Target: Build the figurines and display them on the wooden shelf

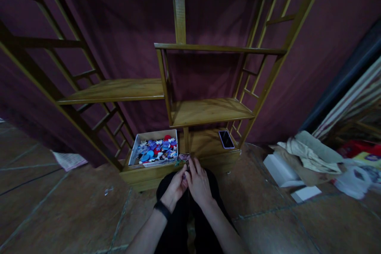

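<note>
My left hand and my right hand meet in front of me, just above my dark-clothed lap. Both pinch a small multicoloured trinket between the fingertips; its shape is too small to make out. A black band sits on my left wrist. Just beyond the hands, a white open box full of small blue, red and white pieces rests on the bottom board of a wooden shelf unit.
A phone with a pale case lies on the lowest shelf board to the right of the box. Crumpled cloth, white boxes and plastic bags are piled on the tiled floor at right. A paper sheet lies at left.
</note>
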Demonstrator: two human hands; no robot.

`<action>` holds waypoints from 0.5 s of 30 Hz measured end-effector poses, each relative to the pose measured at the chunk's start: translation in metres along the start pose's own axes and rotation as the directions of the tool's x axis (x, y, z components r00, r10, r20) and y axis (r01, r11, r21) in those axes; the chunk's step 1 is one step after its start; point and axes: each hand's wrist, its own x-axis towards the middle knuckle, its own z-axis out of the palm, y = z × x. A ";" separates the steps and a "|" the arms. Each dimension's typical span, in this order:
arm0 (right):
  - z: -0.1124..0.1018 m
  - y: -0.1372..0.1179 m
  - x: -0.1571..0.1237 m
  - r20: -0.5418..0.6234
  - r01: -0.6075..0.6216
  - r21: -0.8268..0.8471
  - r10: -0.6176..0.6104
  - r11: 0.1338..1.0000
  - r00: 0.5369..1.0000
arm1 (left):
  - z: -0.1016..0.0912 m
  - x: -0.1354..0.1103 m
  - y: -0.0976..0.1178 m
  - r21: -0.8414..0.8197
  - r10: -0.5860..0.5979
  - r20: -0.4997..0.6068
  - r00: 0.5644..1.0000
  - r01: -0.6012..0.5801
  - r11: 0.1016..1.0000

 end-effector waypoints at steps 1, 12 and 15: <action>-0.002 0.000 0.000 0.001 0.002 -0.043 -0.002 0.999 1.000 | 0.005 0.000 -0.001 -0.002 -0.007 -0.021 1.000 0.007 1.000; -0.024 0.005 0.002 -0.016 -0.022 -0.047 0.022 0.999 1.000 | 0.047 -0.003 -0.004 -0.001 0.039 -0.081 0.996 -0.039 0.999; -0.029 0.007 -0.001 -0.025 -0.010 -0.011 0.010 1.000 1.000 | 0.050 -0.002 -0.004 0.023 0.045 -0.059 0.997 -0.044 0.999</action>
